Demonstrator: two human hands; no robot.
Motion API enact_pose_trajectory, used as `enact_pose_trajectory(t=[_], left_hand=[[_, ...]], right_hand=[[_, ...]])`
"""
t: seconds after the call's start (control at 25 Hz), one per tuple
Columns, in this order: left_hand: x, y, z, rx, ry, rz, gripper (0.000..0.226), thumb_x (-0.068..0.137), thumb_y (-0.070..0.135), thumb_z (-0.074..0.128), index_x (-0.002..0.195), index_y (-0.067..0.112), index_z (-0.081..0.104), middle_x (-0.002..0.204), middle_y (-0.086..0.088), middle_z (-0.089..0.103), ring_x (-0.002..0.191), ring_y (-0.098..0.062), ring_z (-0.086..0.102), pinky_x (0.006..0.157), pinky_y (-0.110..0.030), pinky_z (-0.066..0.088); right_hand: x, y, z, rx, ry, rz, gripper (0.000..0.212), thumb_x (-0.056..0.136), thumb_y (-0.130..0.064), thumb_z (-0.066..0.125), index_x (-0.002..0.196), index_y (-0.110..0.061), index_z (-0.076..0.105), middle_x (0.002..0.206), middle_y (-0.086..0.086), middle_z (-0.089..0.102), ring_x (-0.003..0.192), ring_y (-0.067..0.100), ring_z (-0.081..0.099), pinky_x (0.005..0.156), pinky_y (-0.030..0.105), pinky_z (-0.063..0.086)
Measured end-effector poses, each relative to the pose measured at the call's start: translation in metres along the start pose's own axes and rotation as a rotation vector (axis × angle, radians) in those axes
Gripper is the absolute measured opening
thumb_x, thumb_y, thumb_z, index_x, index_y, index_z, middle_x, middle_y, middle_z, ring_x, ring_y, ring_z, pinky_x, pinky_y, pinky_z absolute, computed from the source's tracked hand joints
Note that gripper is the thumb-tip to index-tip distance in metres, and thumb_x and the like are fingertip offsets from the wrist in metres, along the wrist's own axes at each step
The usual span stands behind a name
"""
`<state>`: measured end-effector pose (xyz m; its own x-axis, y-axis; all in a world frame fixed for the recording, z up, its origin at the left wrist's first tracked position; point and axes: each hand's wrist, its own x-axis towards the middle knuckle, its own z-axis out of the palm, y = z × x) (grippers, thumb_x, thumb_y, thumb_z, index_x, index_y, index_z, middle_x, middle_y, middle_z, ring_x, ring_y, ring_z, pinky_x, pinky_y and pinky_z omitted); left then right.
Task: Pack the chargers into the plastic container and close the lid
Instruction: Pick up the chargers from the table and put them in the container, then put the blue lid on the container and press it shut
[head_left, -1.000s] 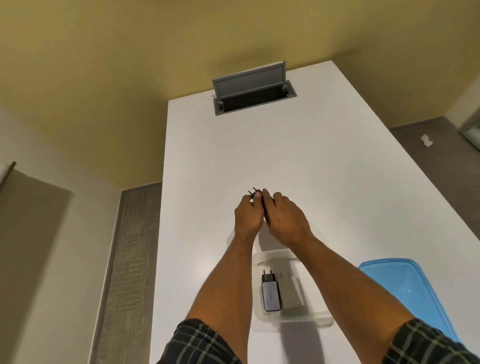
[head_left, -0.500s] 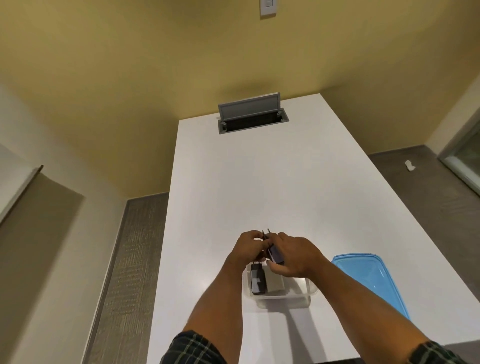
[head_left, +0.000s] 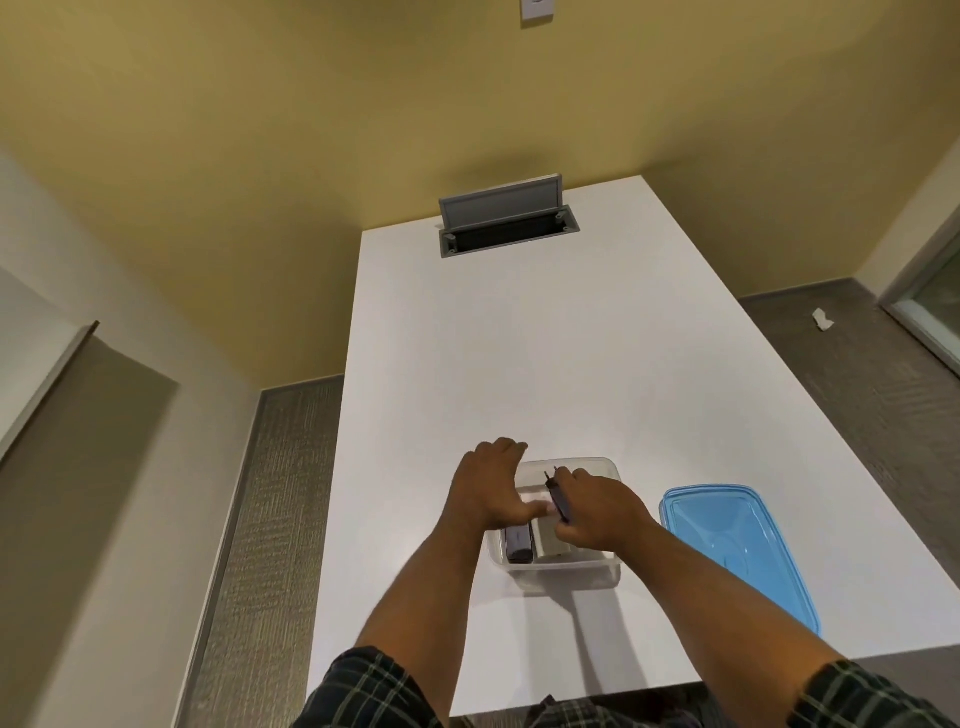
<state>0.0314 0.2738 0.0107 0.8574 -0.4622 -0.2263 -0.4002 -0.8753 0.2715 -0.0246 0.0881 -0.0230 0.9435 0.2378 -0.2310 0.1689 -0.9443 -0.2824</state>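
A clear plastic container stands on the white table near its front edge. Inside it lie a dark charger on the left and a pale charger beside it. My right hand holds a dark purple charger over the container, its two prongs pointing away from me. My left hand rests on the container's left rim, fingers spread, thumb reaching toward the held charger. The blue lid lies flat on the table to the right of the container.
A grey cable hatch with its flap raised sits in the table's far end. A yellow wall rises behind the table. Grey carpet runs along both sides, with a white scrap on the floor at the right.
My hands have come back from the middle of the table to the container. The right hand kept the dark purple charger, and the left hand let go and settled on the container's rim.
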Motion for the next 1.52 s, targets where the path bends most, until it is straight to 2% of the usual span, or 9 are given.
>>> enact_pose_trajectory(t=[0.16, 0.28, 0.36, 0.76, 1.04, 1.16, 1.28, 1.4, 1.52], left_hand=[[-0.009, -0.008, 0.016, 0.163, -0.144, 0.100, 0.140, 0.052, 0.086, 0.071, 0.159, 0.013, 0.021, 0.163, -0.003, 0.030, 0.146, -0.027, 0.033, 0.116, -0.042, 0.031], [-0.015, -0.012, 0.031, 0.239, -0.188, 0.106, 0.148, 0.050, 0.078, 0.080, 0.161, 0.010, 0.009, 0.170, -0.009, 0.010, 0.156, -0.029, 0.011, 0.123, -0.044, 0.022], [-0.016, -0.011, 0.035, 0.276, -0.166, 0.106, 0.148, 0.053, 0.073, 0.083, 0.161, 0.008, 0.005, 0.170, -0.010, 0.006, 0.157, -0.031, 0.003, 0.124, -0.046, 0.019], [-0.013, 0.000, 0.033, 0.273, -0.163, 0.034, 0.153, 0.045, 0.071, 0.087, 0.161, 0.014, 0.007, 0.167, -0.009, 0.013, 0.150, -0.035, 0.019, 0.112, -0.048, 0.038], [-0.010, 0.004, 0.031, 0.306, -0.202, 0.022, 0.154, 0.047, 0.077, 0.083, 0.162, 0.019, -0.003, 0.167, -0.010, 0.011, 0.150, -0.037, 0.018, 0.113, -0.051, 0.035], [-0.009, 0.007, 0.030, 0.268, -0.135, -0.007, 0.132, 0.065, 0.087, 0.060, 0.162, 0.017, 0.005, 0.166, -0.012, 0.015, 0.151, -0.034, 0.018, 0.116, -0.053, 0.027], [-0.005, 0.015, 0.029, 0.224, 0.036, -0.008, 0.094, 0.088, 0.074, 0.041, 0.158, 0.015, 0.025, 0.165, -0.013, 0.023, 0.149, -0.032, 0.027, 0.113, -0.048, 0.031], [0.007, 0.034, 0.023, 0.223, 0.103, 0.100, 0.059, 0.094, 0.049, 0.047, 0.140, 0.013, 0.051, 0.158, -0.013, 0.038, 0.134, -0.034, 0.046, 0.100, -0.043, 0.043], [0.021, 0.067, 0.018, 0.223, 0.122, 0.225, 0.033, 0.086, 0.028, 0.056, 0.114, 0.012, 0.063, 0.132, -0.008, 0.059, 0.111, -0.033, 0.059, 0.086, -0.042, 0.046]], right_hand=[[0.013, -0.003, 0.009, -0.020, -0.046, 0.113, 0.051, 0.083, -0.033, 0.062, 0.127, -0.013, 0.045, 0.107, 0.008, 0.064, 0.090, 0.028, 0.067, 0.062, 0.032, 0.043], [0.015, -0.004, 0.025, -0.012, -0.113, 0.220, 0.047, 0.085, -0.021, 0.060, 0.129, -0.013, 0.045, 0.115, 0.010, 0.065, 0.100, 0.029, 0.067, 0.073, 0.036, 0.052], [0.014, 0.000, 0.034, -0.024, -0.138, 0.259, 0.049, 0.090, -0.022, 0.057, 0.135, -0.012, 0.043, 0.121, 0.011, 0.063, 0.105, 0.029, 0.067, 0.080, 0.038, 0.054], [0.018, 0.012, 0.043, 0.059, -0.141, 0.265, 0.043, 0.095, -0.026, 0.051, 0.136, -0.016, 0.039, 0.124, 0.014, 0.059, 0.105, 0.034, 0.066, 0.082, 0.041, 0.054], [0.018, 0.013, 0.033, -0.023, -0.123, 0.256, 0.046, 0.091, -0.033, 0.052, 0.134, -0.017, 0.043, 0.116, 0.006, 0.067, 0.103, 0.029, 0.068, 0.078, 0.038, 0.051], [0.021, 0.012, 0.016, -0.083, 0.008, 0.206, 0.035, 0.091, -0.035, 0.052, 0.123, -0.019, 0.050, 0.106, 0.003, 0.070, 0.094, 0.027, 0.070, 0.068, 0.034, 0.044], [0.024, 0.017, -0.009, -0.105, 0.137, 0.209, 0.018, 0.086, -0.027, 0.054, 0.103, -0.021, 0.055, 0.092, 0.002, 0.071, 0.081, 0.027, 0.070, 0.061, 0.031, 0.039], [0.020, 0.036, -0.033, -0.058, 0.239, 0.335, 0.014, 0.093, -0.027, 0.046, 0.095, -0.021, 0.058, 0.083, 0.000, 0.071, 0.073, 0.028, 0.069, 0.059, 0.029, 0.042], [0.004, 0.067, -0.044, -0.011, 0.296, 0.471, 0.017, 0.095, -0.029, 0.046, 0.095, -0.021, 0.060, 0.083, -0.002, 0.071, 0.073, 0.027, 0.070, 0.062, 0.030, 0.047]])
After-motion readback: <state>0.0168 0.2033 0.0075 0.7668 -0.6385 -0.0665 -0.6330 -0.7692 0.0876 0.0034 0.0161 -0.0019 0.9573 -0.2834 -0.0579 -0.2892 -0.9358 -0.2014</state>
